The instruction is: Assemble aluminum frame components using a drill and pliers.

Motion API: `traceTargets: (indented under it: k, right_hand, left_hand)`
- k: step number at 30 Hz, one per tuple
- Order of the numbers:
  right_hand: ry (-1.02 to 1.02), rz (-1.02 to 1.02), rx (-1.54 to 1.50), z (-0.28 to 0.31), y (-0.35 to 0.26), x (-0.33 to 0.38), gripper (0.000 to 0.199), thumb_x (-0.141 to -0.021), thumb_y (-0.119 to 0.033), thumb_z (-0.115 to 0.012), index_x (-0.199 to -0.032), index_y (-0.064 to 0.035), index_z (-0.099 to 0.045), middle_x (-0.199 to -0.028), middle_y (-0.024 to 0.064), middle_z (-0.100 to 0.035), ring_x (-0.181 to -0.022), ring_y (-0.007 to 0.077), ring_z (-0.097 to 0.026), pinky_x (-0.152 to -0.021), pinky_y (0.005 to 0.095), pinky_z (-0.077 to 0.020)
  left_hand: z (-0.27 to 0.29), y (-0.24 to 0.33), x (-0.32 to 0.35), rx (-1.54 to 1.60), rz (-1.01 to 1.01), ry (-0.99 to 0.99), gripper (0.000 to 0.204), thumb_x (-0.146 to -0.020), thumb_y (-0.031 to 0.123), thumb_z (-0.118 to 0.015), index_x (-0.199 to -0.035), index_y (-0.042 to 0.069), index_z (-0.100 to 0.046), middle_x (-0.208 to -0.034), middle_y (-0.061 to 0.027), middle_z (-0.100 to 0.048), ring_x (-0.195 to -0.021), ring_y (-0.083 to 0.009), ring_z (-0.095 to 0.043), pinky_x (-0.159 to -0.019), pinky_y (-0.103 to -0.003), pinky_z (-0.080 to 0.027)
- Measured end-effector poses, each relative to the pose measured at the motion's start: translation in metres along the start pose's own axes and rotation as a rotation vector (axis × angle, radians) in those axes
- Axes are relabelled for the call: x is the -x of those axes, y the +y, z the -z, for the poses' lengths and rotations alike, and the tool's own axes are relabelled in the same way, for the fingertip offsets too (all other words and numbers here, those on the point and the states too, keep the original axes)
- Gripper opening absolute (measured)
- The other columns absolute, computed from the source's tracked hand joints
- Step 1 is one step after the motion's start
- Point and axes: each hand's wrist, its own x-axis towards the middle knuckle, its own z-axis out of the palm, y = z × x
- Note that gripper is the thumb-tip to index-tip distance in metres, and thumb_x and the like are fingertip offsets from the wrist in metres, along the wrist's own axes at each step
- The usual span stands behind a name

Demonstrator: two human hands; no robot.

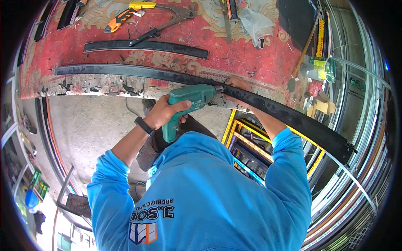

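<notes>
My left hand (164, 112), with a dark band at its wrist, is wrapped round the handle of a green power drill (193, 97). The drill points right, its chuck against the near side of a long black metal profile (289, 113). My right hand (239, 87) grips this profile just beyond the chuck, fingers on its far side. The profile lies along the bench's near edge, and its right end sticks out past the bench. The drill's tip is too small to make out. Behind lies a shorter black strip (176, 48).
A red patterned, worn cloth covers the bench (234, 54). On it are an orange-black utility knife (119, 20), a clamp-like metal tool (178, 14), a plastic bag (254, 25) and a clear green-rimmed container (324, 70). Long profiles (368, 167) are stacked at right; a rack (251, 142) stands below.
</notes>
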Motion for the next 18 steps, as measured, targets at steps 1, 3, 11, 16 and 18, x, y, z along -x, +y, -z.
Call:
traceTargets:
  k: [1,3,11,16,18]
  right_hand:
    - [-0.014,-0.021,0.003,0.0,0.0,0.001,0.035,-0.07,-0.016,-0.087,-0.094,-0.0102,-0.062,-0.089,0.0097,-0.063,-0.087,0.033,-0.063,-0.077,0.0433,-0.049]
    - [-0.027,-0.046,0.012,-0.002,-0.001,0.001,0.037,-0.07,-0.015,-0.088,-0.094,-0.0104,-0.06,-0.092,0.0098,-0.062,-0.09,0.0341,-0.062,-0.079,0.0437,-0.0478]
    - [0.001,-0.006,0.079,-0.004,0.006,0.006,0.037,-0.068,-0.019,-0.086,-0.093,-0.0098,-0.062,-0.088,0.0101,-0.063,-0.088,0.0334,-0.064,-0.078,0.0447,-0.0503]
    - [-0.017,-0.06,0.017,-0.005,0.012,0.009,0.039,-0.067,-0.019,-0.088,-0.094,-0.0113,-0.061,-0.089,0.0102,-0.061,-0.087,0.0336,-0.061,-0.078,0.0434,-0.0477]
    - [-0.004,-0.082,0.002,-0.006,0.011,0.011,0.039,-0.067,-0.02,-0.088,-0.093,-0.0112,-0.061,-0.088,0.01,-0.062,-0.086,0.0334,-0.062,-0.076,0.043,-0.0481]
  left_hand:
    - [-0.001,0.0,0.0,0.003,-0.002,-0.008,0.057,-0.088,0.036,-0.08,-0.123,-0.004,-0.06,-0.086,-0.0127,-0.069,-0.067,-0.018,-0.069,-0.054,-0.032,-0.055]
    - [0.001,0.0,-0.001,0.007,-0.006,-0.023,0.057,-0.088,0.036,-0.08,-0.123,-0.005,-0.06,-0.085,-0.0129,-0.069,-0.066,-0.0182,-0.069,-0.054,-0.032,-0.055]
    - [-0.011,-0.001,-0.002,-0.036,-0.039,-0.026,0.055,-0.089,0.036,-0.078,-0.121,-0.005,-0.062,-0.085,-0.0115,-0.069,-0.066,-0.0169,-0.068,-0.058,-0.031,-0.055]
    - [-0.012,-0.006,-0.005,-0.165,-0.144,-0.034,0.06,-0.089,0.034,-0.078,-0.132,-0.003,-0.059,-0.09,-0.0088,-0.07,-0.069,-0.0164,-0.067,-0.061,-0.032,-0.055]
    - [-0.012,-0.007,-0.006,-0.384,-0.352,0.009,0.067,-0.086,0.033,-0.08,-0.138,-0.001,-0.056,-0.095,-0.0111,-0.073,-0.071,-0.0187,-0.07,-0.069,-0.035,-0.058]
